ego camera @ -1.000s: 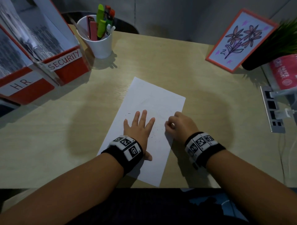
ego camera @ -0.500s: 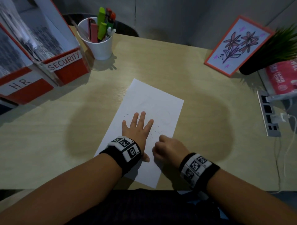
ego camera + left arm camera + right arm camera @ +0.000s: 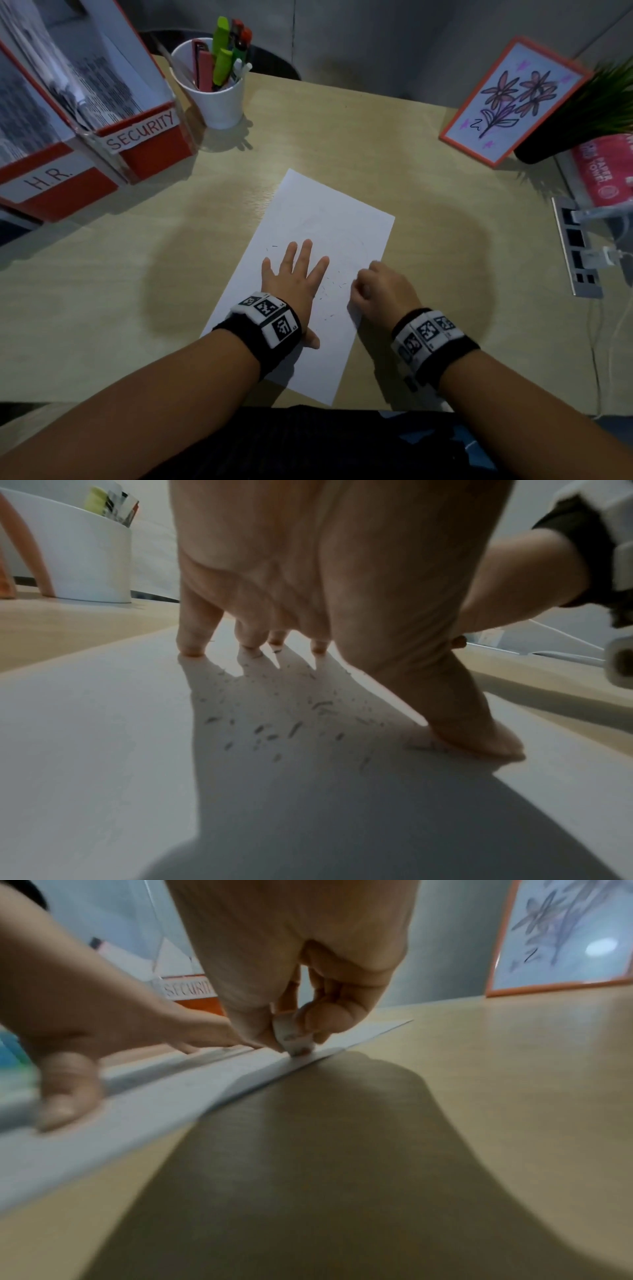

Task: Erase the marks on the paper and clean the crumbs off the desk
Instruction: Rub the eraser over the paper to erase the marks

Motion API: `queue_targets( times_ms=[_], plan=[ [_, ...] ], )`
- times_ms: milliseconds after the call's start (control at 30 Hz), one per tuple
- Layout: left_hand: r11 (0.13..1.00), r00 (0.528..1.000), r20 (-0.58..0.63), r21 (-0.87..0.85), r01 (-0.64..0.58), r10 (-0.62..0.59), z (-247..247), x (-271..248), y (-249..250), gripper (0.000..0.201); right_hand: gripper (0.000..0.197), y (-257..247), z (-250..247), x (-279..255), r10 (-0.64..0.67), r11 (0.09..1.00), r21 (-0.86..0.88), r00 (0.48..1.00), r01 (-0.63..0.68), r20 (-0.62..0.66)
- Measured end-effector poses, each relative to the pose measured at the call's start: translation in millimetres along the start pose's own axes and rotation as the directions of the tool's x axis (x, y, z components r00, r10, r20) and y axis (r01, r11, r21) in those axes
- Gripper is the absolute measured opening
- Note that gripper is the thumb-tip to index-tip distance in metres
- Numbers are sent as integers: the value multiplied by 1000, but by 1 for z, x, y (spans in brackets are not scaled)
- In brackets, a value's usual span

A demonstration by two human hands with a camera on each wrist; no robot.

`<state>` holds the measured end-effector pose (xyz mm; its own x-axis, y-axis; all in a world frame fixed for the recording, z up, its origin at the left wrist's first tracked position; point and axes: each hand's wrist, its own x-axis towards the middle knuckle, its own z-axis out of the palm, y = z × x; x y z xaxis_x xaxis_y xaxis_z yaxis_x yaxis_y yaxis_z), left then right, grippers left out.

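Note:
A white sheet of paper (image 3: 318,219) lies at an angle in the middle of the desk (image 3: 376,147). My left hand (image 3: 294,277) presses flat on it with spread, straight fingers (image 3: 192,642). Dark eraser crumbs (image 3: 291,729) are scattered on the paper under and beside this hand; the crumbs (image 3: 329,291) also show in the head view. My right hand (image 3: 380,291) sits at the paper's right edge and pinches a small white eraser (image 3: 294,1037) between thumb and fingers, its tip touching the paper (image 3: 205,1085). Faint pencil traces remain higher on the sheet.
Red file boxes (image 3: 85,137) stand at the back left beside a white cup of markers (image 3: 215,92). A framed flower drawing (image 3: 513,102), a plant (image 3: 603,102) and a pink paper-towel pack (image 3: 603,171) are at the back right. A power strip (image 3: 579,253) lies at the right edge.
The right hand with the eraser slid toward me and left across the paper, then back out to the right edge. The left hand stayed flat on the sheet.

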<state>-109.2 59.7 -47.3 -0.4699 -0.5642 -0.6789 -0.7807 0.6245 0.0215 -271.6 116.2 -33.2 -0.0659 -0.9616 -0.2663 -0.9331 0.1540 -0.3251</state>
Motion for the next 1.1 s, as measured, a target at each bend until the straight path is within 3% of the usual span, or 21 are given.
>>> queue_targets(
  times_ms=[100,133,167,233,300,400,467,600,733,767,900,1100],
  plan=[
    [1000,1000,-4,6,2,-2,1,-1,0,142,18,-38,16,-43,-192,981,29,967,190,168],
    [1000,1000,-1,10,1,-1,1,-1,0,143,18,-36,13,-46,-187,982,43,957,182,220],
    [1000,1000,4,11,3,-3,1,-1,1,142,19,-28,7,-40,-136,990,48,967,129,216],
    [1000,1000,8,8,11,-11,-1,1,1,142,21,-3,-1,-11,-4,1000,30,996,2,85],
    [1000,1000,12,5,7,-7,-2,2,2,142,20,2,-3,-1,39,999,12,998,-40,40],
    [1000,1000,3,6,4,-4,-1,2,0,142,21,-29,12,-30,-88,996,23,985,85,151],
    [1000,1000,4,9,-5,5,-1,0,0,141,22,-24,8,-33,-70,997,52,976,60,206],
    [1000,1000,2,5,-10,10,-1,0,0,142,20,4,-5,-1,48,999,-25,998,-47,42],
    [1000,1000,3,-1,-14,14,0,0,-3,142,20,-25,9,-36,-157,987,8,963,160,221],
    [1000,1000,9,3,-12,12,-1,0,-2,141,20,-21,8,-37,-121,993,24,963,119,242],
    [1000,1000,10,16,8,-8,-4,1,0,142,17,5,-4,-8,124,990,63,990,-128,65],
    [980,993,26,160,-119,116,-19,1,-26,138,14,13,-8,-17,196,948,242,979,-205,62]
  ],
)
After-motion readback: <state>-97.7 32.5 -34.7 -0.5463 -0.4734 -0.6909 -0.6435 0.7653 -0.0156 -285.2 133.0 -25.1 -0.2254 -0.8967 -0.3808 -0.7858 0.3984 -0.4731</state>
